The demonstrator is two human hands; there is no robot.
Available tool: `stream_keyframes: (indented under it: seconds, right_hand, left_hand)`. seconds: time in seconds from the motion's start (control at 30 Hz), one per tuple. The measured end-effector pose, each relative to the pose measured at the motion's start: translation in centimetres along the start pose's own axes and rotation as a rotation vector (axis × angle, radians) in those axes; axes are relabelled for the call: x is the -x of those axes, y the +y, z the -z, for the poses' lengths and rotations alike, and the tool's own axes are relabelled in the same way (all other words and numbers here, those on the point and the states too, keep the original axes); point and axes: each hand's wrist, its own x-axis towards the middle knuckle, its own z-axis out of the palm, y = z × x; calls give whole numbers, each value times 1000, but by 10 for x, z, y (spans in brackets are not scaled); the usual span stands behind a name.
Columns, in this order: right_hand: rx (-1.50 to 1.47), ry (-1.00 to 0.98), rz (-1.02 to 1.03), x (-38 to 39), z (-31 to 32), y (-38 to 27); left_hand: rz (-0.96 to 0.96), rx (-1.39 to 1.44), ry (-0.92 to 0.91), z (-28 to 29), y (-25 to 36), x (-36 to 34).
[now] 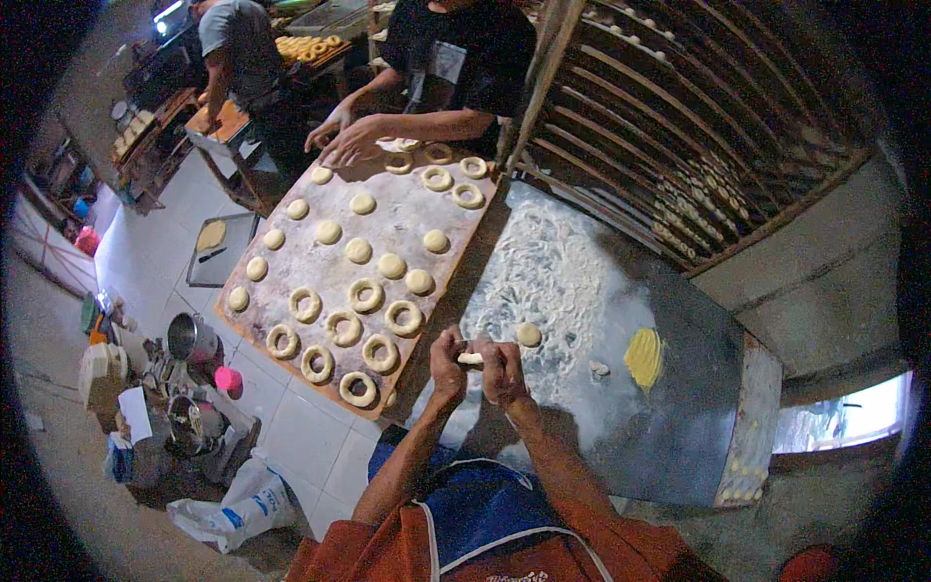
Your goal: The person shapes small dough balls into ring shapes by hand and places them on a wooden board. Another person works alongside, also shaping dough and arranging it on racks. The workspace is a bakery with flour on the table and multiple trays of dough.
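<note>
My left hand (448, 369) and my right hand (502, 373) are closed on opposite sides of a small pale piece of dough (470, 358), held over the front left of a dark, flour-dusted work surface (679, 407). Just beyond my right hand a round dough disc (529, 334) lies in the flour. Left of my hands is a floured board (260, 301) with several dough rings (379, 353) and round discs (358, 250). On the right of the dark surface is a yellow smear of fat (644, 359).
A co-worker in black (456, 68) works at the board's far edge; another person (238, 78) stands farther back. A wooden rack (621, 116) rises behind the dark surface. Pots (184, 338) and a white sack (233, 509) sit at lower left, a metal tray (194, 276) behind them.
</note>
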Motion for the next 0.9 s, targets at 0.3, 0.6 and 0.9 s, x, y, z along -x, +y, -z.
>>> stream_keyframes:
  seconds: [0.3, 0.6, 0.9]
  right_hand:
    - [-61, -80, -163, -20, -46, 25]
    - [106, -63, 170, -58, -105, -27]
    - [-62, -446, -10, -146, -166, -47]
  left_hand:
    - [-41, -300, 107, 25, 38, -17]
    - [-260, -506, 193, 76, 88, -32]
    - [-224, -630, 401, 121, 200, -91]
